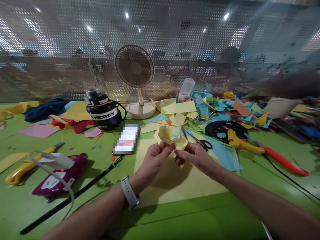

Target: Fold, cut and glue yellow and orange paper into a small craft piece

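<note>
A small folded piece of pale yellow paper (164, 134) with cupped, petal-like parts is held up between both hands. My left hand (160, 154) pinches its lower left side, fingers closed. From the right, my right hand (191, 155) grips the lower right part, thumb and fingers pressed together. Beneath the hands lies a large pale yellow sheet (185, 186) on the green table (200, 220). Dark scissors (205, 144) rest just behind my right hand.
A fan (135, 66), a black bottle (103, 111) and a phone (127, 139) stand or lie beyond the hands. Paper scraps (212, 106) are heaped behind. A yellow glue gun (245, 145) and red-handled tool (287, 160) lie right; a purple pouch (60, 176) and yellow-handled tool (30, 163) lie left.
</note>
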Action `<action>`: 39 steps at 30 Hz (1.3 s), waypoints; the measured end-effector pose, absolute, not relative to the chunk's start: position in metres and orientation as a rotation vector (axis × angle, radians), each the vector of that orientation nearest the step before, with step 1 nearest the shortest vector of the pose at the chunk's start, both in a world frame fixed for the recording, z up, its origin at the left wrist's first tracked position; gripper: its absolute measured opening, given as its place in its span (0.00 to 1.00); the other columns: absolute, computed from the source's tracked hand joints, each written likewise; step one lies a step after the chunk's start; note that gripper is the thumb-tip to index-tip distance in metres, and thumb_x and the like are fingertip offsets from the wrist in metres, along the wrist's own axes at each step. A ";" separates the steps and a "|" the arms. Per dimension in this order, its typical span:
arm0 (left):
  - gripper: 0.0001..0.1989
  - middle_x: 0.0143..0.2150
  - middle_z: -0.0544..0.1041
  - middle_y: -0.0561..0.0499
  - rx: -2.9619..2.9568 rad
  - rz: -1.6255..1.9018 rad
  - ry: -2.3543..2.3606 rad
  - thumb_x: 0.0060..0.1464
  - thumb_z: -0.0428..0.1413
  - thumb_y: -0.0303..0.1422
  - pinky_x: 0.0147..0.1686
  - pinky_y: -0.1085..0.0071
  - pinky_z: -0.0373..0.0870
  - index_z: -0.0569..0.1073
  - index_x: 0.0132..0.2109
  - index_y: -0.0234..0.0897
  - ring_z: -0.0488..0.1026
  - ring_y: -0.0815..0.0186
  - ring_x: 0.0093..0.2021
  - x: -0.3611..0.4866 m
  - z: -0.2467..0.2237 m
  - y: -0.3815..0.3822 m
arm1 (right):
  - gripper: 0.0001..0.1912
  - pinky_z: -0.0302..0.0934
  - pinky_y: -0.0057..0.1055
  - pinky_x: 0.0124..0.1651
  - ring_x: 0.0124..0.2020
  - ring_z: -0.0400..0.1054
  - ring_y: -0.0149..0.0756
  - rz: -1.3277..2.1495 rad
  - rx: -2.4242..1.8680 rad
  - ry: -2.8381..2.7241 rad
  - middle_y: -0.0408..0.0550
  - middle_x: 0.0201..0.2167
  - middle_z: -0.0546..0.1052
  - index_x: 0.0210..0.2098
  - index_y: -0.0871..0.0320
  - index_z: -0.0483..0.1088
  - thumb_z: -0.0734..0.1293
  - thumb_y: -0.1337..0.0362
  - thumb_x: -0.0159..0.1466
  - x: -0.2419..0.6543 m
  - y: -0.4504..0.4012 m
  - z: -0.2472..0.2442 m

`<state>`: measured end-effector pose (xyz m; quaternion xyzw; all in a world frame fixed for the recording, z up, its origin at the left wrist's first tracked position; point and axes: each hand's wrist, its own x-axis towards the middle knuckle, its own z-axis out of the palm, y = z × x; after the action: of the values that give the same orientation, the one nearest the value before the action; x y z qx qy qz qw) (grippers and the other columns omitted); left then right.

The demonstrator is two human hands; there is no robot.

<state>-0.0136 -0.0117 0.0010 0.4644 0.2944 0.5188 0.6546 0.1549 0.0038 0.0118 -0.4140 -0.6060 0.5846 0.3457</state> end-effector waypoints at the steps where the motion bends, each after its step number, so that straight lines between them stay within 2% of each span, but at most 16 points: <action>1: 0.06 0.30 0.77 0.52 1.050 1.189 0.659 0.56 0.58 0.32 0.40 0.71 0.67 0.78 0.35 0.35 0.72 0.69 0.32 -0.013 0.002 -0.012 | 0.22 0.64 0.27 0.26 0.19 0.68 0.28 1.537 -1.057 -1.559 0.46 0.21 0.75 0.25 0.63 0.72 0.72 0.47 0.52 0.153 0.004 0.010; 4: 0.04 0.28 0.76 0.53 0.963 1.195 0.657 0.52 0.61 0.31 0.37 0.73 0.67 0.78 0.33 0.34 0.70 0.70 0.30 -0.012 0.005 -0.012 | 0.21 0.64 0.26 0.26 0.18 0.68 0.27 1.543 -1.015 -1.521 0.47 0.22 0.78 0.24 0.63 0.75 0.71 0.49 0.54 0.150 0.004 0.007; 9: 0.06 0.27 0.76 0.52 0.790 1.166 0.636 0.46 0.65 0.31 0.31 0.75 0.67 0.77 0.30 0.32 0.70 0.71 0.28 -0.011 0.006 -0.011 | 0.18 0.66 0.27 0.31 0.25 0.73 0.31 1.627 -0.982 -1.479 0.50 0.23 0.80 0.27 0.62 0.78 0.72 0.51 0.54 0.152 0.003 0.009; 17: 0.08 0.25 0.76 0.51 0.838 1.128 0.632 0.48 0.64 0.32 0.29 0.75 0.67 0.76 0.29 0.31 0.70 0.71 0.26 -0.013 0.006 -0.011 | 0.22 0.65 0.32 0.36 0.28 0.74 0.36 1.678 -0.919 -1.480 0.53 0.25 0.80 0.30 0.64 0.78 0.66 0.49 0.60 0.155 0.004 0.007; 19: 0.08 0.26 0.76 0.51 0.834 1.119 0.652 0.47 0.65 0.33 0.31 0.76 0.67 0.76 0.30 0.31 0.71 0.71 0.27 -0.014 0.005 -0.010 | 0.24 0.63 0.31 0.34 0.27 0.74 0.36 1.649 -0.929 -1.527 0.52 0.24 0.80 0.30 0.64 0.78 0.62 0.49 0.62 0.156 0.004 0.008; 21: 0.08 0.27 0.77 0.51 0.816 1.112 0.672 0.45 0.66 0.32 0.35 0.76 0.68 0.76 0.30 0.31 0.72 0.71 0.29 -0.015 0.003 -0.009 | 0.25 0.61 0.29 0.30 0.24 0.72 0.34 1.582 -0.983 -1.585 0.51 0.20 0.78 0.25 0.64 0.77 0.60 0.50 0.63 0.157 0.004 0.010; 24: 0.08 0.30 0.78 0.50 0.811 1.092 0.710 0.44 0.66 0.30 0.41 0.75 0.69 0.76 0.29 0.31 0.73 0.71 0.33 -0.017 0.002 -0.008 | 0.23 0.54 0.26 0.21 0.15 0.62 0.28 1.398 -1.115 -1.607 0.44 0.12 0.70 0.15 0.60 0.69 0.64 0.50 0.58 0.160 0.005 0.011; 27: 0.08 0.32 0.78 0.49 0.836 1.070 0.736 0.45 0.66 0.31 0.43 0.72 0.70 0.76 0.32 0.31 0.74 0.69 0.35 -0.019 0.003 -0.006 | 0.20 0.49 0.24 0.17 0.13 0.55 0.25 1.335 -1.169 -1.590 0.39 0.11 0.66 0.15 0.58 0.64 0.68 0.51 0.54 0.161 0.006 0.009; 32: 0.11 0.28 0.76 0.53 0.861 1.045 0.767 0.48 0.65 0.36 0.36 0.70 0.73 0.73 0.32 0.34 0.73 0.70 0.30 -0.019 0.002 -0.006 | 0.20 0.48 0.24 0.17 0.14 0.54 0.23 1.311 -1.130 -1.683 0.40 0.16 0.68 0.20 0.58 0.65 0.65 0.49 0.57 0.160 0.007 0.005; 36: 0.13 0.27 0.77 0.51 0.967 0.938 0.819 0.47 0.66 0.36 0.29 0.75 0.71 0.70 0.29 0.33 0.74 0.70 0.28 -0.017 0.000 -0.008 | 0.20 0.48 0.24 0.18 0.14 0.54 0.23 1.217 -1.124 -1.746 0.38 0.15 0.64 0.20 0.58 0.63 0.64 0.50 0.60 0.161 0.010 0.002; 39: 0.14 0.28 0.79 0.49 0.960 0.931 0.820 0.46 0.66 0.37 0.27 0.77 0.69 0.69 0.29 0.33 0.74 0.71 0.27 -0.017 -0.001 -0.007 | 0.20 0.48 0.24 0.19 0.15 0.53 0.24 1.187 -1.120 -1.786 0.37 0.14 0.62 0.20 0.57 0.63 0.63 0.50 0.61 0.162 0.011 -0.002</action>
<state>-0.0168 -0.0074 -0.0014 0.4320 0.3694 0.4194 0.7078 0.1622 0.0108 -0.0016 -0.4329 -0.6906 0.4592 0.3533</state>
